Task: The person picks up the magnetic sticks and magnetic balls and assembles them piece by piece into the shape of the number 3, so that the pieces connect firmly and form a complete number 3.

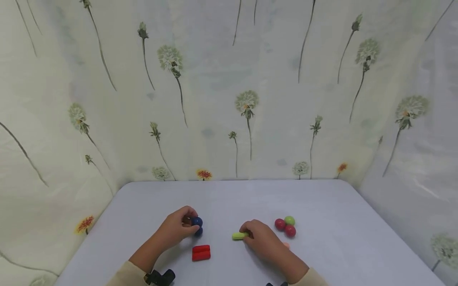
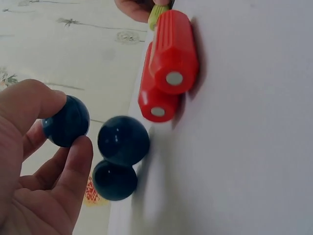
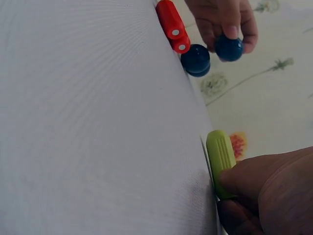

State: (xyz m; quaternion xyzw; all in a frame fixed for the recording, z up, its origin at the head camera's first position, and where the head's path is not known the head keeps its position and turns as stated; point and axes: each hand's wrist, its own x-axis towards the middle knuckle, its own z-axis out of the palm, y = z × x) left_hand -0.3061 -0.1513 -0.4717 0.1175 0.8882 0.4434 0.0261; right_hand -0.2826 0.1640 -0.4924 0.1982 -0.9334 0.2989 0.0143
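My left hand (image 1: 175, 228) pinches a glossy blue ball (image 2: 66, 121) between thumb and fingers, held up off the table. Two more blue balls (image 2: 123, 141) rest against each other just beside it in the left wrist view. With thumb and fingers, my right hand (image 1: 262, 240) grips one end of a short ridged light-green rod (image 1: 238, 236). That rod lies low along the table surface, its right end covered by the fingers. Between the hands and nearer to me, two red ridged rods (image 1: 201, 253) lie side by side; pale round discs show on their ends.
Two red balls (image 1: 280, 224) and a light-green ball (image 1: 290, 220) sit clustered right of my right hand. A peach-coloured piece (image 1: 286, 245) is mostly hidden behind that wrist. The white table (image 1: 229, 198) ends at a dandelion-patterned backdrop (image 1: 214, 99).
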